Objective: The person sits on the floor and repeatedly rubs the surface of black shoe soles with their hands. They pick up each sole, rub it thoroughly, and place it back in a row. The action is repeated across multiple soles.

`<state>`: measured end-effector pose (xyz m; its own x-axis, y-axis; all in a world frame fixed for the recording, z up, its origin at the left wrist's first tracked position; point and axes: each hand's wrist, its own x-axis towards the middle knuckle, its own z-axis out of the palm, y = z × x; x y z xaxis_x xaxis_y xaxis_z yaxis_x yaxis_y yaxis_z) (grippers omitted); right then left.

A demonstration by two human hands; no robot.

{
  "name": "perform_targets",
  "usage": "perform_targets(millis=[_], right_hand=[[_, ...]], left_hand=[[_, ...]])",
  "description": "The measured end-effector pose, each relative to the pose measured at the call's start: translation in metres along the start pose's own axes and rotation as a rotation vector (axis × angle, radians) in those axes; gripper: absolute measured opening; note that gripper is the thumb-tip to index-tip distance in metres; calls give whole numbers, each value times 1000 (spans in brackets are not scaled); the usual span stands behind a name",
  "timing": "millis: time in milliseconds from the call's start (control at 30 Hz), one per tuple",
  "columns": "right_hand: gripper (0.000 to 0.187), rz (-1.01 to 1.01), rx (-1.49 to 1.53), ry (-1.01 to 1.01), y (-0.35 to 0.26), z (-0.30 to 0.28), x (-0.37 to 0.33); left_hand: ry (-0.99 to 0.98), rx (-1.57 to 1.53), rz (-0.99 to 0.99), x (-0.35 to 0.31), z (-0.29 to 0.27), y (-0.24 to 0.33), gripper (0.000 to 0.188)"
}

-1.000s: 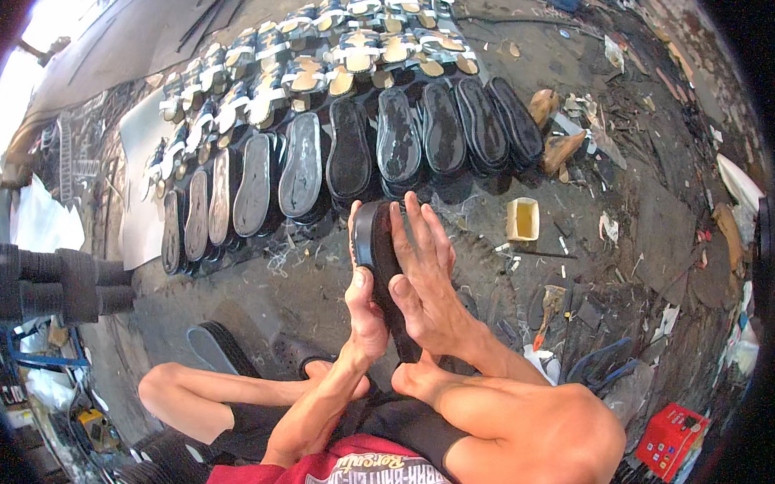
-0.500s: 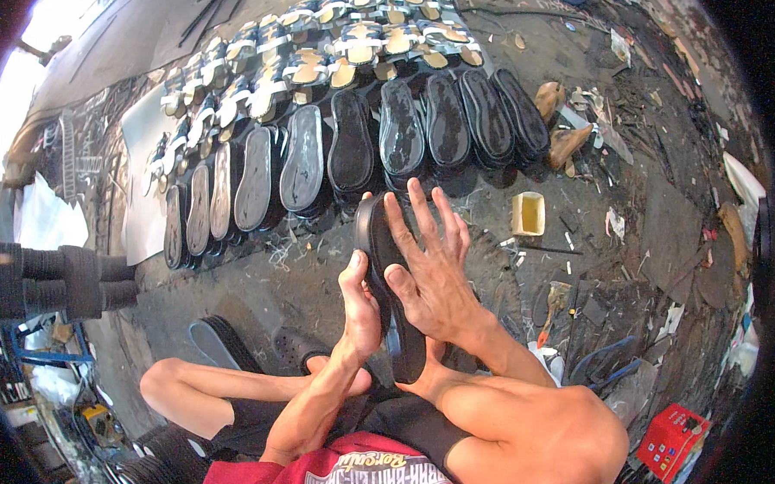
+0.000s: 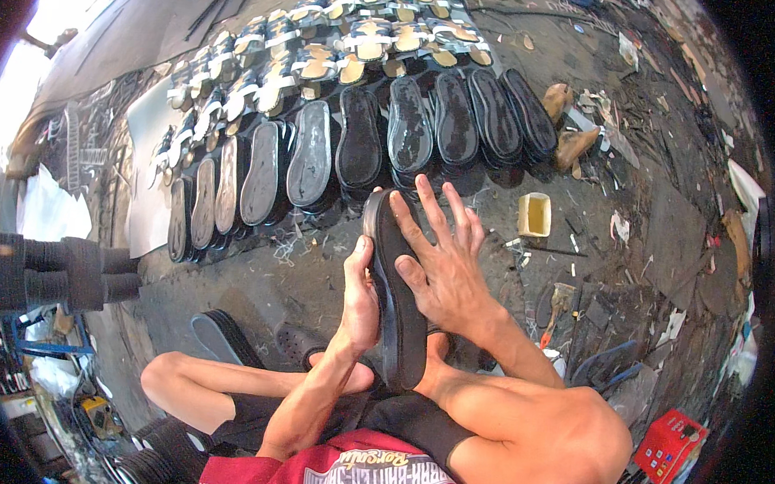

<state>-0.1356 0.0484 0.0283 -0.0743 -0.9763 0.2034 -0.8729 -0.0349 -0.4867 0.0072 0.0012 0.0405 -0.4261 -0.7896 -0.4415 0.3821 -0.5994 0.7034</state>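
A thick black sandal sole stands steeply tilted between my hands, its lower end close to my bent leg. My left hand grips it along its left edge, thumb pointing up; some of those fingers are hidden behind the sole. My right hand lies against the sole's right face with its fingers stretched and spread. The index finger and thumb touch the surface, while the other fingers reach past the edge.
Beyond my hands runs a row of stacked black soles, with rows of strapped sandals behind. To the right are a yellowish square container, a brush, wooden shoe lasts and a red box. Dark stacks stand left.
The sole has turned slightly, so more of its thick side edge shows, and its lower end sits a little lower. Both hands keep nearly the same hold. The whole view has shifted slightly.
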Motion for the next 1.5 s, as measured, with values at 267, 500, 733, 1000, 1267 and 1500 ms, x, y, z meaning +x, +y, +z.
perform_targets(millis=[267, 500, 733, 1000, 1267, 1500], right_hand=[[80, -9, 131, 58, -18, 4, -12], [78, 7, 148, 105, -17, 1, -2], [73, 15, 63, 71, -7, 0, -2], [68, 11, -83, 4, 1, -5, 1], [61, -58, -140, -53, 13, -13, 3], [57, -157, -175, -117, 16, -27, 5]], left_hand=[[-34, 132, 114, 3, -4, -10, 76], [-47, 89, 23, -5, -4, -10, 73], [-53, 79, -20, -5, -5, -6, 70], [-47, 80, -88, -4, -2, 2, 68], [-84, 159, -266, -4, -12, 21, 71], [-90, -7, -362, -3, -14, 34, 72]])
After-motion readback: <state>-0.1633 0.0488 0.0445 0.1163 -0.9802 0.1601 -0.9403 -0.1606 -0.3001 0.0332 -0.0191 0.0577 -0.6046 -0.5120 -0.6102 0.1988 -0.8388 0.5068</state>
